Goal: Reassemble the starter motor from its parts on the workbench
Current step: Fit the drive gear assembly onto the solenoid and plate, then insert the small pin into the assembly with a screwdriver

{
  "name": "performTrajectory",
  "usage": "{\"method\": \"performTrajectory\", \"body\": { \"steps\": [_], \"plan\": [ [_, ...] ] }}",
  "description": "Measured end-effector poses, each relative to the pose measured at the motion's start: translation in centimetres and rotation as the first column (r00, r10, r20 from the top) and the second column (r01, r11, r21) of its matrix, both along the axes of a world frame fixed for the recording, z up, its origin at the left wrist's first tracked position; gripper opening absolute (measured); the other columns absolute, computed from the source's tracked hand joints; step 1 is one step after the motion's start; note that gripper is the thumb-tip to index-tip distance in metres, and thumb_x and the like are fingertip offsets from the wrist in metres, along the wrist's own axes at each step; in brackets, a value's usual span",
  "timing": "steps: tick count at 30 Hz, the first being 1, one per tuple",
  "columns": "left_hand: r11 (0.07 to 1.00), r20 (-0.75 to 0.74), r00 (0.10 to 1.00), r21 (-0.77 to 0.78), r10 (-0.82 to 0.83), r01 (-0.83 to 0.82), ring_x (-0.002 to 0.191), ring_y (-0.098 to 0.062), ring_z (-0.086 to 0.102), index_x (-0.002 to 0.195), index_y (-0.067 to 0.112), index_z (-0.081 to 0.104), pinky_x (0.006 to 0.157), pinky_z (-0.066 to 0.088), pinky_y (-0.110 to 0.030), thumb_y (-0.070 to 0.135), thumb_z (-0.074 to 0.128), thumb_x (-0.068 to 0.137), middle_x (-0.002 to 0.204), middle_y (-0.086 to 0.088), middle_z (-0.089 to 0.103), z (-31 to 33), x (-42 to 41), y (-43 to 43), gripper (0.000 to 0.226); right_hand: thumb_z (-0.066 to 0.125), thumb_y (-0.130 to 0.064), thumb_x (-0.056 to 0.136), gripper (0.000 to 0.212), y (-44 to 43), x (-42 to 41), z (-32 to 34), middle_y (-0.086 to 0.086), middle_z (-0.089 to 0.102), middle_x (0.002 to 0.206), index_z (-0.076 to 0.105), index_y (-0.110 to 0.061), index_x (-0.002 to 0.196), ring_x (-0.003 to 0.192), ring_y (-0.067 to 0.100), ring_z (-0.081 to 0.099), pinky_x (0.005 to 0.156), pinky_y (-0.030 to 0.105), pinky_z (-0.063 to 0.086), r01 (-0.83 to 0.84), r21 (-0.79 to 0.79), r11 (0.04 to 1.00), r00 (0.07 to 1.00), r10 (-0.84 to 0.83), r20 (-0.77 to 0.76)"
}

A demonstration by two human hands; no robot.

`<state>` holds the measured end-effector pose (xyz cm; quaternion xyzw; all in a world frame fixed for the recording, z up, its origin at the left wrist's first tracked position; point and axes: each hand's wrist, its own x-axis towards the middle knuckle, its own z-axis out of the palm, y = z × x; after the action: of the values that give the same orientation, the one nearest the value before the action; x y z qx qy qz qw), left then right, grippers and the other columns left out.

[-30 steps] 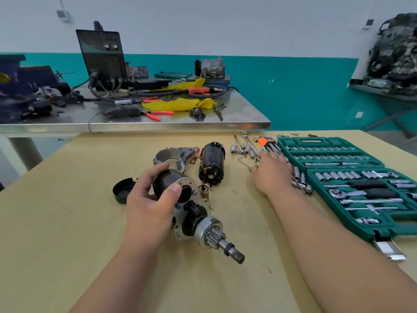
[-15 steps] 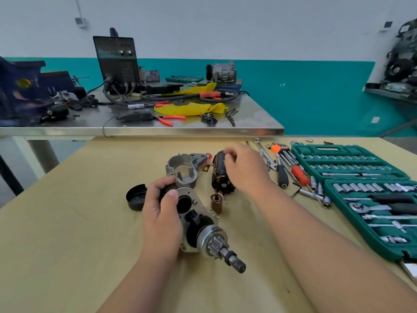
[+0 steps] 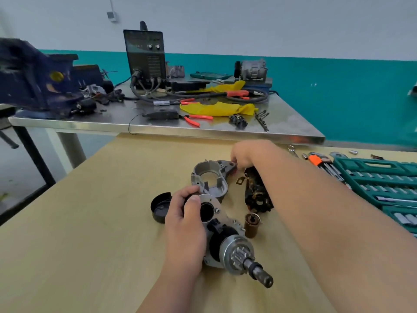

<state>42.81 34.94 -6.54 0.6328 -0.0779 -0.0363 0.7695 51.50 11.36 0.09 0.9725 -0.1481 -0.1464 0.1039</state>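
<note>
The starter motor assembly (image 3: 228, 247) lies on the wooden workbench (image 3: 90, 233), its pinion gear and shaft pointing toward me and to the right. My left hand (image 3: 185, 227) grips its black cylindrical end from the left. Behind it lies a grey cast housing (image 3: 209, 177), with a black wound armature (image 3: 257, 193) to its right. My right hand (image 3: 246, 157) reaches over the armature to the housing's far ear, fingers curled; whether they hold anything is hidden. A brown cylindrical part (image 3: 251, 224) stands beside the assembly. A black round cap (image 3: 161, 206) lies left of my left hand.
A green socket set case (image 3: 379, 177) lies open at the right, with hex keys (image 3: 320, 161) and wrenches beside it. Behind the bench a steel table (image 3: 203, 128) carries a welder (image 3: 145, 55), a blue vise (image 3: 33, 80), yellow cloths and pliers.
My right hand left the tools at the right, passed over the armature and now sits at the grey housing's far side. My left hand has kept its grip on the assembly.
</note>
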Motion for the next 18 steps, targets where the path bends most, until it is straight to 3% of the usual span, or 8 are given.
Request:
{"method": "performTrajectory", "body": {
  "steps": [4,6,8,11,13,18],
  "plan": [
    [1.000,0.046,0.999,0.010,-0.026,0.025,0.062,0.010,0.058,0.091,0.034,0.069,0.051,0.041,-0.004,0.020,0.049,0.092,0.076,0.026,0.067,0.3,-0.4,0.1,0.024,0.067,-0.035,0.087,0.025,0.8,-5.4,2.5,0.000,0.066,0.092,0.068,-0.016,0.103,0.080,0.018,0.060,0.065,0.029,0.047,0.008,0.041,0.999,0.935,-0.022,0.355],
    [0.999,0.079,0.996,0.034,-0.037,0.035,0.065,0.012,0.058,0.093,0.034,0.069,0.051,0.040,-0.003,0.020,0.049,0.092,0.078,0.028,0.066,0.6,-0.8,0.3,0.024,0.063,-0.040,0.088,0.021,3.0,-10.0,3.0,-0.007,0.062,0.089,0.062,-0.026,0.104,0.074,0.011,0.054,0.054,0.023,0.037,-0.029,0.101,0.994,0.826,-0.033,0.562],
    [0.998,0.090,0.995,0.043,-0.046,0.042,0.066,0.013,0.058,0.095,0.034,0.069,0.051,0.039,-0.002,0.020,0.050,0.092,0.077,0.030,0.065,0.8,-1.0,0.3,0.024,0.060,-0.045,0.087,0.014,6.1,-15.5,2.3,-0.017,0.059,0.078,0.056,-0.038,0.097,0.065,0.002,0.053,0.048,0.016,0.033,-0.105,0.256,0.961,0.685,-0.117,0.719],
    [0.999,0.070,0.997,0.034,-0.037,0.035,0.049,0.006,0.051,0.094,0.034,0.070,0.045,0.038,-0.006,0.020,0.051,0.092,0.058,0.024,0.060,0.9,-1.1,0.4,0.024,0.059,-0.040,0.084,0.008,11.0,-22.1,0.0,-0.019,0.062,0.073,0.059,-0.038,0.092,0.057,-0.003,0.054,0.043,0.010,0.036,-0.264,0.498,0.826,0.595,-0.267,0.758],
    [0.999,0.064,0.998,0.039,-0.022,0.019,0.046,0.004,0.048,0.093,0.035,0.070,0.045,0.037,-0.007,0.021,0.052,0.092,0.054,0.024,0.056,1.0,-1.2,0.4,0.023,0.063,-0.035,0.083,0.012,12.9,-24.2,-1.4,-0.018,0.062,0.067,0.062,-0.038,0.095,0.056,-0.004,0.055,0.047,0.010,0.039,-0.254,0.531,0.808,0.583,-0.310,0.751],
    [0.997,0.141,0.990,0.075,-0.009,-0.001,0.085,0.013,0.059,0.097,0.038,0.069,0.060,0.042,-0.001,0.026,0.056,0.089,0.094,0.024,0.068,1.4,-1.8,0.5,0.019,0.066,-0.033,0.081,0.016,14.3,-25.0,-2.2,-0.019,0.063,0.068,0.064,-0.039,0.095,0.066,-0.001,0.057,0.058,0.014,0.043,-0.226,0.497,0.838,0.487,-0.345,0.803]
  ]
}}
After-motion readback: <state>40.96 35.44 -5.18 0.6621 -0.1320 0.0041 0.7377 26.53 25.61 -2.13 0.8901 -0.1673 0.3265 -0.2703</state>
